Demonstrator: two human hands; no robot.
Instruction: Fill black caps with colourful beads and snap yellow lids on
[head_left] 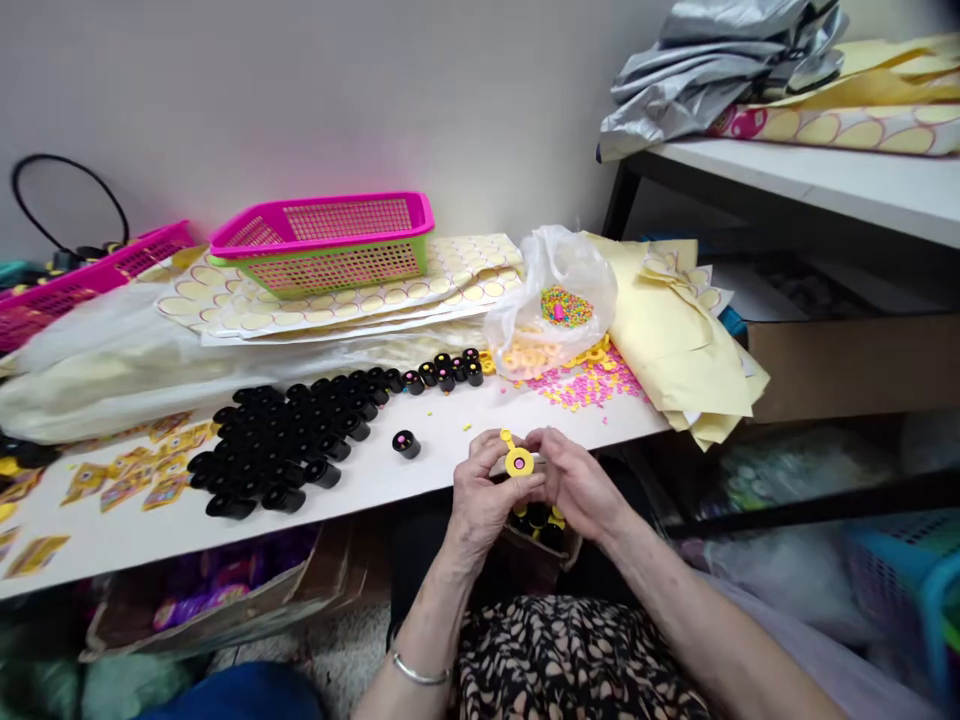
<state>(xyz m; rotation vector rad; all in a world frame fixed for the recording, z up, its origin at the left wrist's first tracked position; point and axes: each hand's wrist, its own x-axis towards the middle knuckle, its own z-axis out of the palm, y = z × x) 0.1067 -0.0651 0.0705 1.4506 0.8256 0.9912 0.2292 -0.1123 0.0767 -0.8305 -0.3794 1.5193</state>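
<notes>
The white desk (420, 470) spans the view, its back half covered by sheets of round stickers (337, 300). On those sheets sits a pink basket (322, 225) nested in a green one; nothing shows inside it. A second pink basket (82, 275) at the far left holds dark and yellow bits, too small to make out. A clear plastic bag (577, 270) lies open to the right with a heap of tiny coloured beads in it, and pink and yellow ones are spilled on the desk beside it.

A crowd of black caps (285, 440) lies left of centre, and one black cap with a pink middle (406, 443) sits apart, just left of the hands.

Both hands meet at the desk's near edge. The left hand (484, 495) and right hand (577, 485) close on a yellow piece (519, 462) from opposite sides — the left fingers pinching its left rim, the right fingers bunched against its right. Its pink-centred face looks up at the camera, its small tab pointing up and left, towards the desk. Directly beneath, a small container (551, 550) in the lap holds more black and yellow parts.
</notes>
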